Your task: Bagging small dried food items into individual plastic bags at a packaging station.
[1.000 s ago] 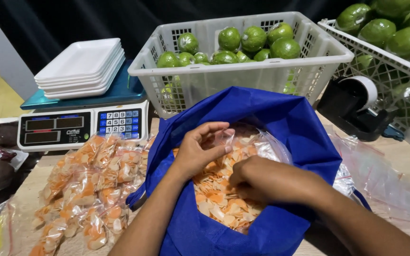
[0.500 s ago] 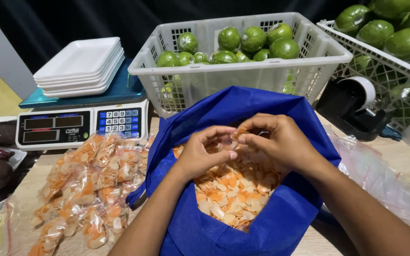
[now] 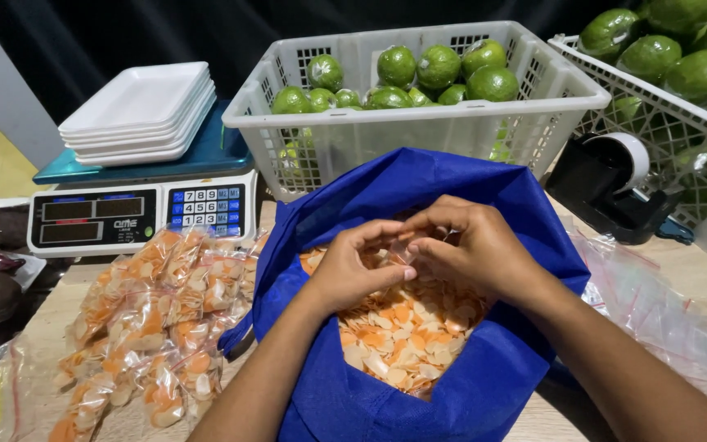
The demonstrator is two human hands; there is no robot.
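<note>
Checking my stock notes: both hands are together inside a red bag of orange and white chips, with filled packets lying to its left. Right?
Not quite: the bag is blue, not red, as the head view shows. Both the left hand and right hand meet over the chips; packets lie left.

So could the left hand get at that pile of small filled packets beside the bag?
Probably yes. The left hand sits over the chips inside the blue bag, and the pile of packets lies just left of the bag on the table, with only the bag's soft rim between them.
</note>
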